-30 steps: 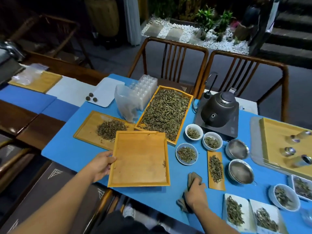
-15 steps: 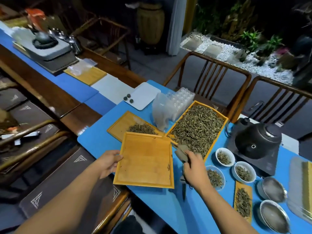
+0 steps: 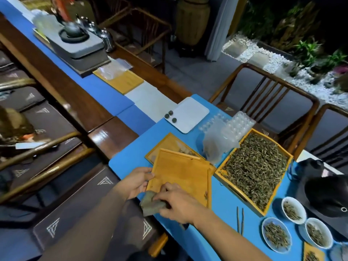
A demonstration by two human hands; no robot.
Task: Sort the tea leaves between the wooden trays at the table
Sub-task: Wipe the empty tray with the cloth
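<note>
Your left hand [image 3: 134, 182] grips the left rim of the empty, shallow rectangular bamboo tray [image 3: 180, 178], thumb over the edge, and tips it so its far side rises over the second bamboo tray [image 3: 165, 146] behind it, near the left end of the blue table mat [image 3: 130, 157]. Your right hand [image 3: 177, 202] curls around a crumpled grey-green cloth [image 3: 150, 203] at the tray's near left corner, just by the mat's near edge.

Treat the empty tray as light and stiff: one hand on a rim holds it, but a low lip and smooth wood mean any leaves on it slide fast once it tilts. Keep your hold on a long side, close to the middle, so it does not swing.

The loose dry tea leaves [image 3: 254, 168] fill the large bamboo tray [image 3: 231, 187] toward the mat's right side, well heaped. They look brittle, feather-light and springy; pinch them gently or they crumble, and move slowly or they scatter. That full tray is heavier, so lift it with both hands on opposite rims. A small heap of leaves [image 3: 185, 152] shows in the second tray, partly hidden.

The thin dark tongs [image 3: 240, 219] lie on the mat beside the large tray's near corner, handy for single leaves.
</note>
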